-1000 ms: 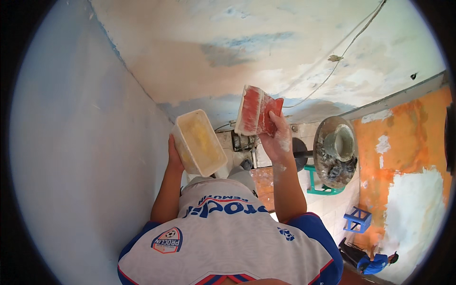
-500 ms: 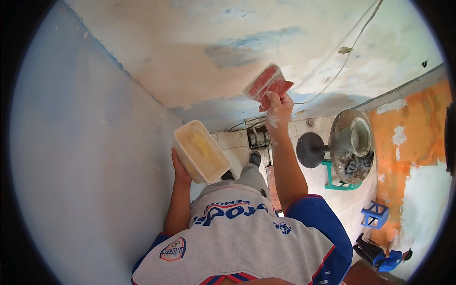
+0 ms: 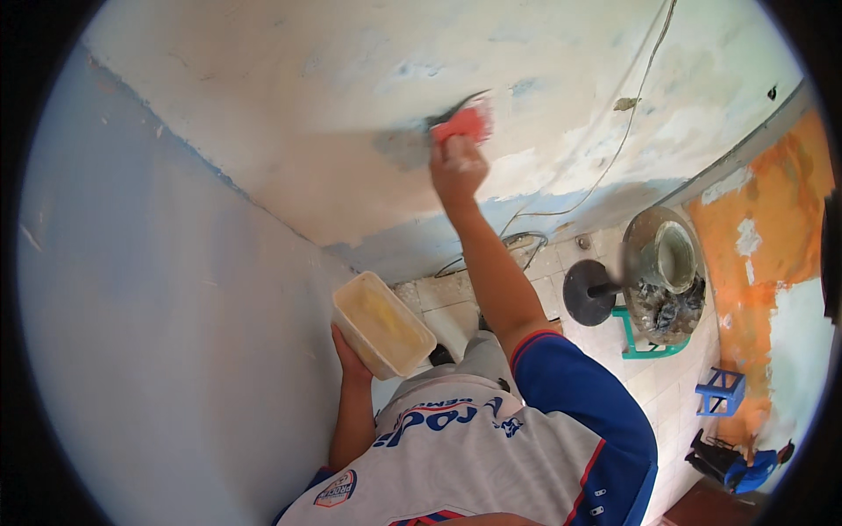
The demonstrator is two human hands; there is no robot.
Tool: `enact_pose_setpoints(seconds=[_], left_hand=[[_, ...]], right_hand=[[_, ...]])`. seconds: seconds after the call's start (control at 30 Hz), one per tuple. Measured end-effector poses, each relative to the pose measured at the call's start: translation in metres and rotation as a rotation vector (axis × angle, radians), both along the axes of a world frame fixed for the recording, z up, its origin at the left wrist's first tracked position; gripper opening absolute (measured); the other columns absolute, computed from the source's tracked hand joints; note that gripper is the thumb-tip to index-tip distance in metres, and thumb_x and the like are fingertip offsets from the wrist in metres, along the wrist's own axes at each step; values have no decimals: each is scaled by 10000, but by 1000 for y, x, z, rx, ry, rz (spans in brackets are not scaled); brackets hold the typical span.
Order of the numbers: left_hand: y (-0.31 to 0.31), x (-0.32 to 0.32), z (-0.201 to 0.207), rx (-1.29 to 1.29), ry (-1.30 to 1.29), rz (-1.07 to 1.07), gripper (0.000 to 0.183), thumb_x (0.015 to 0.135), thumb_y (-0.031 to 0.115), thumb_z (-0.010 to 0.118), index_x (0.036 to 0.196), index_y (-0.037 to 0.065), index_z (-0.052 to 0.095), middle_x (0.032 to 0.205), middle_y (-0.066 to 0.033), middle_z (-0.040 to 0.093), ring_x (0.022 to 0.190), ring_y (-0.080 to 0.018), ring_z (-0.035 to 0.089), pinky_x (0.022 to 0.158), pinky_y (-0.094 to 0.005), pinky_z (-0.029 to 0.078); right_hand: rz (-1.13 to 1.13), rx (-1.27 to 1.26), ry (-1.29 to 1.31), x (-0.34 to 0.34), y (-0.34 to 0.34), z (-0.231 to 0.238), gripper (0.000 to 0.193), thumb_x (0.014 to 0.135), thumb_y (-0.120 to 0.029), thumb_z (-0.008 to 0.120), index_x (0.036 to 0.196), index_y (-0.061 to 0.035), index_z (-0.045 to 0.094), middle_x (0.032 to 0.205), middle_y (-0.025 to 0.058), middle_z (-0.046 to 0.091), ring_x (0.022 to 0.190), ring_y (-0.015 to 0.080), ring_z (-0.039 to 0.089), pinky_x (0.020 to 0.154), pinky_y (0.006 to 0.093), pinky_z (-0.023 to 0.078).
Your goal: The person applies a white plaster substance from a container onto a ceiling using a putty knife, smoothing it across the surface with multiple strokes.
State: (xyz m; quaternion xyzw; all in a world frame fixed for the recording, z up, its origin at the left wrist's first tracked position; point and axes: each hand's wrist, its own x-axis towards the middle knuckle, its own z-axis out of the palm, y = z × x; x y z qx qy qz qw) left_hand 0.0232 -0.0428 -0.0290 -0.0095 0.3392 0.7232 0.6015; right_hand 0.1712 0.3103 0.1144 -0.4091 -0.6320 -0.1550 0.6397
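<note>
In my right hand [image 3: 459, 168] is a red putty spreader [image 3: 463, 123], its blade edge against the pale wall [image 3: 316, 79] ahead, beside a bluish unfinished patch. Some white smears mark the fingers. My left hand [image 3: 353, 358] grips the side of a rectangular whitish plastic tub [image 3: 384, 324], held tilted at waist height. Inside the tub lies pale filler with a yellowish tint. Part of the left hand is hidden behind the tub.
A blue-grey wall [image 3: 158, 289] rises close on my left. To the right stand a round table [image 3: 640, 254] bearing a bucket [image 3: 675, 256], a green stool [image 3: 653, 352] and a blue stool [image 3: 723, 391]. A cable [image 3: 627, 131] hangs down the wall; another person [image 3: 754, 469] sits far right.
My right hand has moved up and left, bringing the spreader onto the wall with its blade turned. The tub has shifted slightly right and lower in view, as my view turned a little.
</note>
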Motion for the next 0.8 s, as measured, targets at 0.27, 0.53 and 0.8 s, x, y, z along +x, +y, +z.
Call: enact_pose_setpoints(seconds=[0.27,0.53,0.8], left_hand=[[-3,-1,-9,67,45,23,764,1033,679,318,1574,142,372,1554,-93,471,1390,-309,494,1143,-468,432],[-2,1,-2,60,88,-17,790,1021,704,326,1581,148,361,1571,-86,452,1396,-311,489,1146,-476,429],[-8,-3,-19,73,37,10,779,1022,691,349,1581,148,360,1570,-88,454,1404,-315,482,1148,-482,430]], right_hand=[[65,85,37,28,-30,-1,305,785,-28,740,667,-112,472,639,78,489,521,282,539,436,398,431],[301,-21,-181,-2,-44,-25,314,656,20,711,627,-140,442,623,62,478,508,226,530,427,369,425],[-72,-34,-6,57,19,18,333,795,-68,748,625,-93,462,598,83,511,476,280,512,428,380,404]])
